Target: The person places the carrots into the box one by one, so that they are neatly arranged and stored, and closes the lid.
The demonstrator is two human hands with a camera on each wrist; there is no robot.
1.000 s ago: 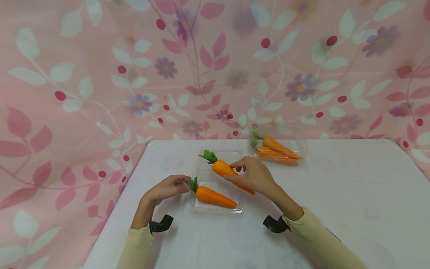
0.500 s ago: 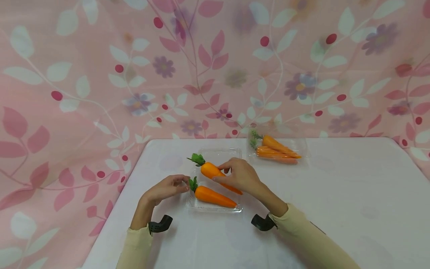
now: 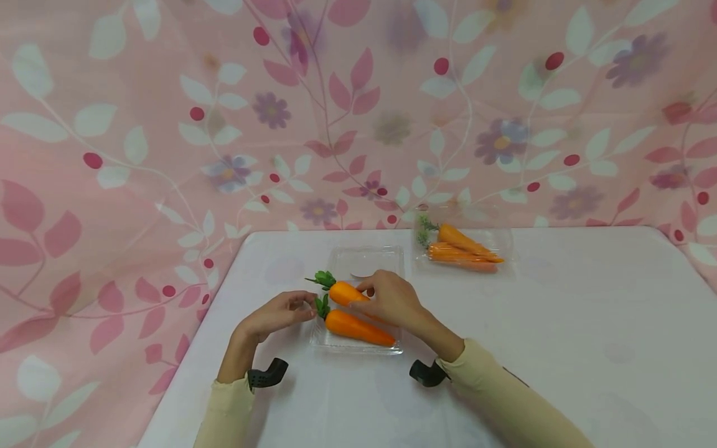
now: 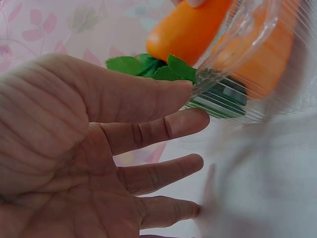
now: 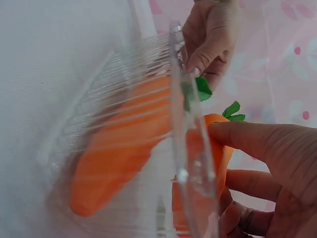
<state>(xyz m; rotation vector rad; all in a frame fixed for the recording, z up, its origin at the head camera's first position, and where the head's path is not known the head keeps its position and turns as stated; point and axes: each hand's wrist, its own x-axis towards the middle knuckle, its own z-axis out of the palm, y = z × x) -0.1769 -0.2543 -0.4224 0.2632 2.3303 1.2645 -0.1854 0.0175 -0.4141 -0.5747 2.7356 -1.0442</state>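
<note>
A clear plastic box (image 3: 358, 350) lies on the table with an orange carrot (image 3: 358, 328) inside, its green leafy top toward the left. My left hand (image 3: 282, 315) pinches the box's left rim between thumb and index finger, its other fingers stretched out below in the left wrist view. My right hand (image 3: 394, 302) holds a second carrot (image 3: 343, 293) by thumb and fingers, slanted behind the first one and over the box. The held carrot's leaves (image 3: 325, 279) point left. In the head view, the right hand hides much of its narrow end.
Farther back on the right, another clear box (image 3: 506, 239) contains several carrots (image 3: 459, 239). A white cloth (image 3: 588, 323) covers the table, and a pink floral curtain (image 3: 358, 112) hangs behind it.
My right hand has moved left and slightly toward me with its carrot, bringing it close behind the carrot in the box. The left hand has stayed at the rim.
</note>
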